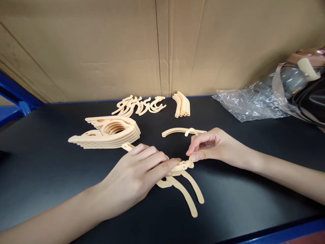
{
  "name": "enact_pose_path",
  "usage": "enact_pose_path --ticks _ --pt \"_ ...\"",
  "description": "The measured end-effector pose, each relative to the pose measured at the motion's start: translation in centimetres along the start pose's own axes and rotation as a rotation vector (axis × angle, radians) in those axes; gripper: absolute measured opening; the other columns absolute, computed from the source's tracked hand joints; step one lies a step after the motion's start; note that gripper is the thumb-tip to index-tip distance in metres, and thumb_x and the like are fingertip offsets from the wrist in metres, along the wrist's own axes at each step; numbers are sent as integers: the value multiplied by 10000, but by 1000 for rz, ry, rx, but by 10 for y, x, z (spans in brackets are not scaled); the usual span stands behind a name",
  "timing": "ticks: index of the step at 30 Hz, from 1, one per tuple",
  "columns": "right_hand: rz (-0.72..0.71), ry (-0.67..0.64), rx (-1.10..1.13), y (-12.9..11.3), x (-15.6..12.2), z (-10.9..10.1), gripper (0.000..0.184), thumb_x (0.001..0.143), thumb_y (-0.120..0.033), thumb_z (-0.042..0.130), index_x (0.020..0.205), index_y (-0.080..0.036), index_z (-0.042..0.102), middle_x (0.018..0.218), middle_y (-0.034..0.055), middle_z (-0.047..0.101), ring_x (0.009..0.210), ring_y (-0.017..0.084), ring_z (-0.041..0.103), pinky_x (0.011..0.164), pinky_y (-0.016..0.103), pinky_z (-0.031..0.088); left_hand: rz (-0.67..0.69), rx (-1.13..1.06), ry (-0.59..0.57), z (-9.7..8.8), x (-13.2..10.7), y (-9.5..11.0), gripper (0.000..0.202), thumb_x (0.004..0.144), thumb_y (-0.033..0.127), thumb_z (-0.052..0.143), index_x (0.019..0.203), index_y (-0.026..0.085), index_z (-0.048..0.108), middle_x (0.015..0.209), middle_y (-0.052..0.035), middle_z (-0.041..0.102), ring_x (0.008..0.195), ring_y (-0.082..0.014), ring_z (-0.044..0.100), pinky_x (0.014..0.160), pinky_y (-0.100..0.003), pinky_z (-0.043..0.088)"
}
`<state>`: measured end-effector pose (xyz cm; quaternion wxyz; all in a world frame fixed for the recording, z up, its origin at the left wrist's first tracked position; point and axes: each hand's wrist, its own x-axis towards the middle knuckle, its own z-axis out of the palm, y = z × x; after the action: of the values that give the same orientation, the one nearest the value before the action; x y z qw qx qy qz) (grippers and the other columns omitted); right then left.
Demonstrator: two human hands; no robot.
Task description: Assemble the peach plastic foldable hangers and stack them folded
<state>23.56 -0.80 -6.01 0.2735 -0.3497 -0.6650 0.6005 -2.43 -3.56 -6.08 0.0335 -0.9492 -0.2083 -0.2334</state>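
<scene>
My left hand (138, 173) presses down over cream plastic hanger parts, its fingers closed on a hanger arm (180, 167) whose other end (127, 146) sticks out beyond the knuckles. At that arm's near tip, my right hand (215, 147) pinches a small hanger hook (189, 163) between thumb and fingers; most of the hook is hidden. Underneath lie flat cream hanger pieces (186, 195) with two curved strips pointing toward me. Just behind my right fingers rest a loose curved hanger arm (175, 130) and another hook (191, 131).
Left of centre sits a stack of folded cream hangers (119, 137). Several loose hooks (139, 105) and a bundle of curved arms (181, 105) lie along the back. A clear plastic bag (254, 100) and a dark bag (307, 96) occupy the right. Cardboard (114, 47) stands behind the black table (228, 210).
</scene>
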Motion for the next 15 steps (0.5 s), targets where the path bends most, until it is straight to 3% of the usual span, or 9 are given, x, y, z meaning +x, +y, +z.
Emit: enact_pose_path --ticks 7,15 --pt "-10 -37 -6 -2 2 4 127 768 -289 798 873 -221 777 812 -15 728 759 123 675 748 250 533 87 77 -2 -2 8 9 234 1026 172 399 1043 118 627 803 -17 619 723 -160 501 669 -305 360" --pt "-18 -18 144 -1 3 -4 68 812 -231 767 864 -203 735 787 -24 713 752 106 663 770 255 521 -12 47 50 -2 2 2 238 1007 121 421 1198 118 563 906 -35 662 753 -163 533 654 -300 359"
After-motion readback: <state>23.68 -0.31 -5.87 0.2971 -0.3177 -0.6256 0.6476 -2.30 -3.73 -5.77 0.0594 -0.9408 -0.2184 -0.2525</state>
